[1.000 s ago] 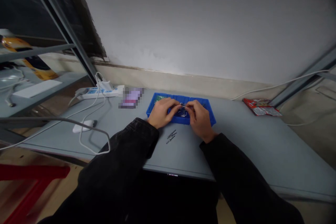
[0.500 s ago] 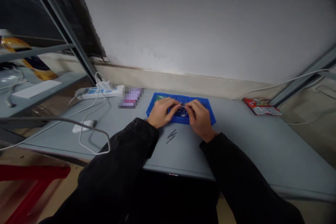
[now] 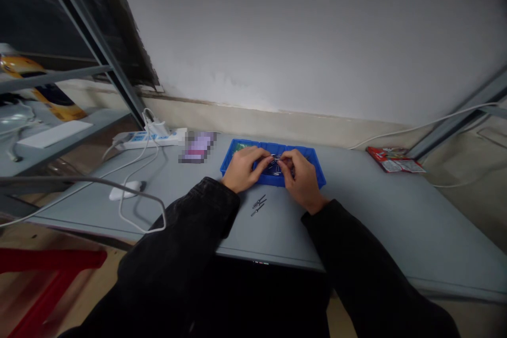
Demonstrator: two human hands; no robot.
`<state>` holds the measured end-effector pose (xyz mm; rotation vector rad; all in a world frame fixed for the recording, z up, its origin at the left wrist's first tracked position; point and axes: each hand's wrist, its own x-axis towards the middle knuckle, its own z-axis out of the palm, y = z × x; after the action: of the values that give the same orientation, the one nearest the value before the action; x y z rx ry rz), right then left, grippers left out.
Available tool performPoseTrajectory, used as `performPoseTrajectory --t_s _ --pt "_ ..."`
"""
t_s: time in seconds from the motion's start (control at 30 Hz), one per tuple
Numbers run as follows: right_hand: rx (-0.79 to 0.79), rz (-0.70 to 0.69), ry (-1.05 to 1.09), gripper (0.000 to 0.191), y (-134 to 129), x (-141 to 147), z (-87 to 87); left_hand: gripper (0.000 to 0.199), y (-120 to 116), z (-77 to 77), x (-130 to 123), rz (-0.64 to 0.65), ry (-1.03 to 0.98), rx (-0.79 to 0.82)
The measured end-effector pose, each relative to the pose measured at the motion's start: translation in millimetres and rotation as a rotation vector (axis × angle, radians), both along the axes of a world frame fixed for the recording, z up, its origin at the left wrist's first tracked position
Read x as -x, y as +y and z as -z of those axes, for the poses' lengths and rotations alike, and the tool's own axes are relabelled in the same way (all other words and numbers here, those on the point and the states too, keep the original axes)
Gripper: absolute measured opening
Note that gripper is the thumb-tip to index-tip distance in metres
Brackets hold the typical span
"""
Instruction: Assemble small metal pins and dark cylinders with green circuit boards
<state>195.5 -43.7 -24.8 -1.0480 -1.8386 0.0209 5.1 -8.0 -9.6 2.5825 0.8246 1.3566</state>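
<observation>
Left hand, right hand nearly closed, pinching small metal parts above blue tray; exact grip unclear. Loose pins: tray's 7 o'clock.

Blue divided tray on the tabletop, slim metal pieces lying loose just in front.

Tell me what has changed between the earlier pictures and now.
Very little: the fingers of the right hand have shifted slightly at the small metal pieces between the fingertips. Nothing has visibly been picked up or let go. The left hand, the blue tray and the loose metal pieces on the table look as before.
</observation>
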Motion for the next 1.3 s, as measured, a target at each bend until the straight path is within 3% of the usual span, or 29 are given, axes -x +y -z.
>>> performPoseTrajectory --t_s 1.3 --pt "-0.022 -0.025 -0.025 0.012 -0.7 -0.3 -3.7 0.023 1.5 1.3 -0.6 -0.001 -0.001 -0.014"
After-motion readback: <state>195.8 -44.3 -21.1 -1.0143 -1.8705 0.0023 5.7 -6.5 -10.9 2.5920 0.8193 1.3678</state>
